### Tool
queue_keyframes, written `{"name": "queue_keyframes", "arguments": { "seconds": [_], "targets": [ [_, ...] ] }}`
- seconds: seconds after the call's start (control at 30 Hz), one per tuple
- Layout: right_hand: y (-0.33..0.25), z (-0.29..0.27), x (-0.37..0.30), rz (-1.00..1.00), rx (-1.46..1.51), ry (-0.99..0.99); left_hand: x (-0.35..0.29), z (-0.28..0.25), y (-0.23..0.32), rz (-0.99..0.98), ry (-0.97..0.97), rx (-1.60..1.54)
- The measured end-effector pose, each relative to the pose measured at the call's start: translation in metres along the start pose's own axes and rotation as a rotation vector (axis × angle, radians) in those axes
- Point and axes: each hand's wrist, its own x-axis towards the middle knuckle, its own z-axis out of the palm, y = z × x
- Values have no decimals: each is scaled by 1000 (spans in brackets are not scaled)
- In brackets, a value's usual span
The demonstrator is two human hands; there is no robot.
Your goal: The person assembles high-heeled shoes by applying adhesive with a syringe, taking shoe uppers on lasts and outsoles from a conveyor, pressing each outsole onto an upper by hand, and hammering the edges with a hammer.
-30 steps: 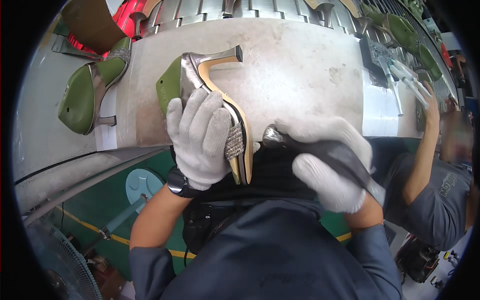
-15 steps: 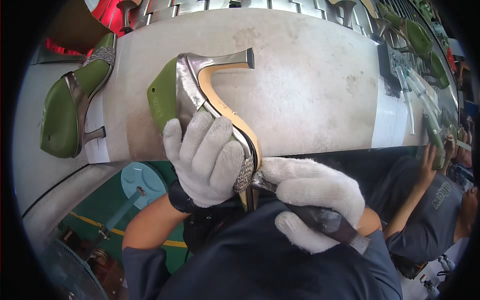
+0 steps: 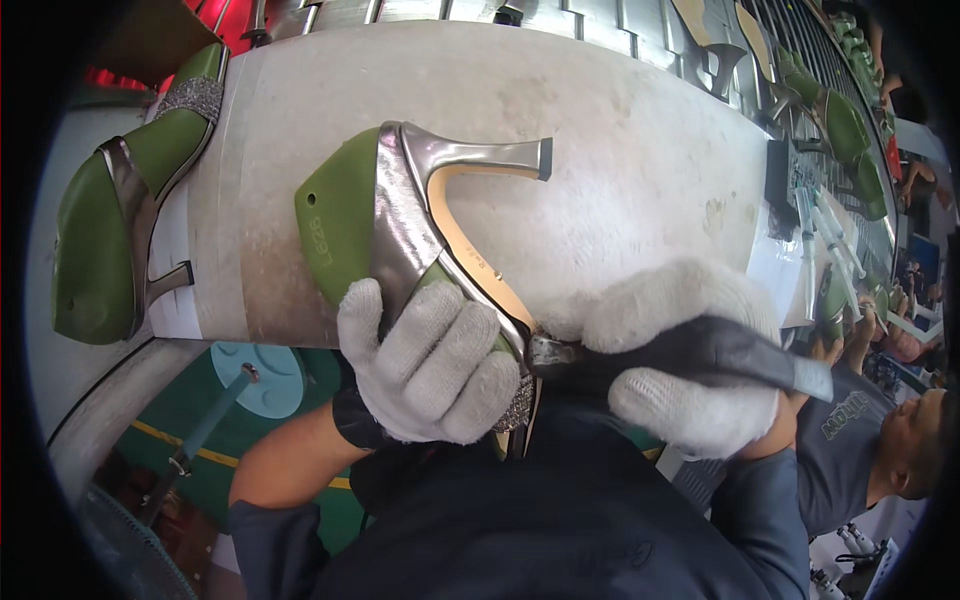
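My left hand (image 3: 435, 370), in a white knitted glove, is closed around a high-heeled shoe (image 3: 405, 240) lying on its side. A green last (image 3: 335, 225) fills the shoe, which has a metallic strap, a tan sole and a slim metallic heel (image 3: 490, 155) pointing right. Some glittery trim shows below my fingers. My right hand (image 3: 690, 300), gloved alike, grips a hand tool (image 3: 720, 355) with a black wrapped handle and bare metal at both ends. The tool's left end meets the sole edge beside my left fingers; its exact kind is unclear.
A second shoe on a green last (image 3: 100, 240) lies at the left of the pale worktable (image 3: 650, 150). Clear syringes (image 3: 835, 235) rest at its right end. Beyond, metal slats (image 3: 430, 12) carry more shoes. A co-worker (image 3: 880, 430) is at right; a light-blue round disc (image 3: 260, 375) stands below left.
The tool and my right hand have moved right and up, and the tool now points more level. The shoe has shifted slightly right in the picture. A co-worker's head has come into view.
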Motion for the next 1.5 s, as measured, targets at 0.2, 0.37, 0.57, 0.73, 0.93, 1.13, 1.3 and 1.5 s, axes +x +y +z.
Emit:
{"name": "queue_keyframes", "arguments": {
  "seconds": [0.2, 0.37, 0.57, 0.73, 0.93, 1.13, 1.3, 1.5],
  "targets": [
    [18, -22, 28, -100, 111, -29, 3, 6, 4, -28, 56, -25],
    [-17, -17, 52, 168, -318, -12, 7, 9, 2, -28, 92, -43],
    [-19, 25, 63, 88, -131, 110, 10, 5, 3, -43, 83, -34],
    [-8, 12, 56, -189, 28, 155, 18, -5, 4, -60, -10, -27],
    [-6, 12, 62, 18, -116, 418, 14, 7, 3, -63, 127, -66],
    [-6, 27, 75, -86, -131, 472, 16, -1, 1, -72, 55, -93],
    [-19, -5, 115, -254, -359, 211, 9, 2, 7, -117, 69, -88],
    [-17, 1, 95, -4, -199, 246, 14, -4, 1, -63, 6, -66]
  ]
}}
